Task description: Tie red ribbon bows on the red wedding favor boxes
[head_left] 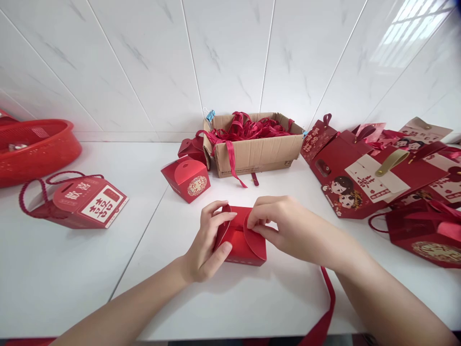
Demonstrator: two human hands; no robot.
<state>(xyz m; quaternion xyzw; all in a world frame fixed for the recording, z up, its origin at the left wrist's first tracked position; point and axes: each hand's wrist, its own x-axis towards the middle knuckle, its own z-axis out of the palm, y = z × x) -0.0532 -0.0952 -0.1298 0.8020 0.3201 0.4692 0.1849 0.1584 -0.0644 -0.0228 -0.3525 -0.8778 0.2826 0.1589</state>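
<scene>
A small red gift box (242, 255) sits on the white table with its rounded top flaps raised apart. My left hand (213, 240) is wrapped round the box's left side, fingers on the left flap and thumb at the front edge. Pinched at the inner edge of the right flap, my right hand (273, 218) hides its own fingertips; whether they also hold ribbon I cannot tell. A dark red ribbon (326, 307) runs from beneath my right forearm over the table's front edge. Just behind the hands stands a closed red gift box (188, 179) with a gold emblem.
A cardboard box (257, 156) full of red ribbons (248, 126) stands against the tiled wall, with a blue binder clip (210, 115). Several decorated red boxes (363, 178) crowd the right side. At left are a rope-handled gift box (84, 202) and a red plastic basket (43, 154).
</scene>
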